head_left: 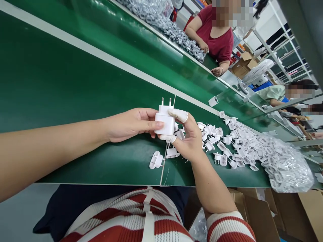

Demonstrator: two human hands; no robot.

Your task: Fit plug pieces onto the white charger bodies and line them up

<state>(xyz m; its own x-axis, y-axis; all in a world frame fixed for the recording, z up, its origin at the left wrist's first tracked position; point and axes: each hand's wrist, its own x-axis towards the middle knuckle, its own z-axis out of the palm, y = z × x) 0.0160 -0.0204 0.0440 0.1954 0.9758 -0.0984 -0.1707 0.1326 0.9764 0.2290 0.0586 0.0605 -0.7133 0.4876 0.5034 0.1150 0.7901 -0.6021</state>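
Both of my hands grip a white charger [164,123] above the green table, its two metal pins pointing away from me. My left hand [138,123] pinches its left side, the thumb lying across the front face. From the right, my right hand [189,136] holds it between thumb and forefinger, both wearing white finger cots. Just below lies a loose white plug piece [156,160] with two pins, and a similar plug piece [173,153] sits partly under my right hand. Many more plug pieces [242,144] are heaped to the right.
A clear plastic bag [290,164] spills plug pieces at the right. Another white charger [213,101] stands near the clear divider. Beyond it, a person in a red shirt [222,43] reaches to grey parts [181,37]. Cardboard boxes [264,211] stand below the table's right edge.
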